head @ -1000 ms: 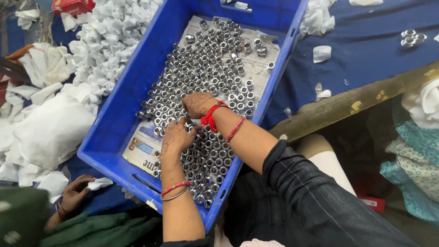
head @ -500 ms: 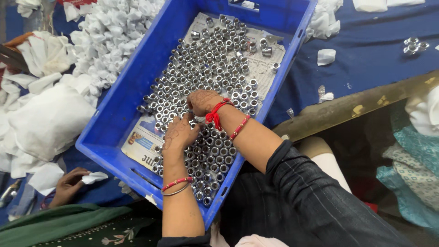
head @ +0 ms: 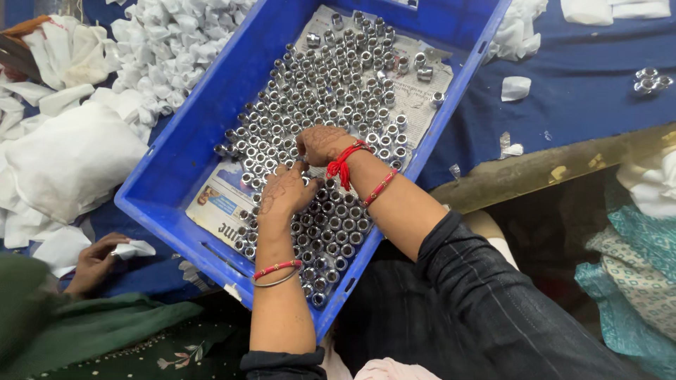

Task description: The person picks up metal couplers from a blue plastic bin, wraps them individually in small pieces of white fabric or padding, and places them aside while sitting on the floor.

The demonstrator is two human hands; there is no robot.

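A mass of small silver metal sleeves (head: 331, 91), short open-ended cylinders standing mostly upright in close rows, fills a blue plastic crate (head: 183, 151). The crate sits tilted across a tabletop (head: 584, 112) covered in dark blue cloth, and a sheet of newspaper (head: 218, 204) lines its floor under the sleeves.

Both of the person's hands are down among the sleeves near the crate's middle. The left hand (head: 285, 193) lies palm-down on the rows, fingers curled, fingertips touching the sleeves; henna patterns mark its back, and red and silver bangles (head: 276, 273) circle the forearm. Whether it has hold of a sleeve cannot be told. The right hand (head: 320, 144) is just beyond it, almost touching, fingers bent down into the sleeves, its grip likewise hidden. A red thread (head: 341, 165) is tied at that wrist, with a red bangle (head: 380, 186) behind it and a dark sleeve (head: 479, 281) covering the arm.

To the crate's left lies a heap of small white wrapped bundles (head: 176, 49), and beside that larger white cloth bags (head: 67, 158). A few white scraps (head: 515, 87) and a small cluster of loose metal sleeves (head: 651, 81) lie on the blue cloth to the right. At lower left, another person's hand (head: 95, 260) holds a white piece (head: 134, 248), above a green garment (head: 84, 331). Teal patterned fabric (head: 634, 274) shows at lower right.
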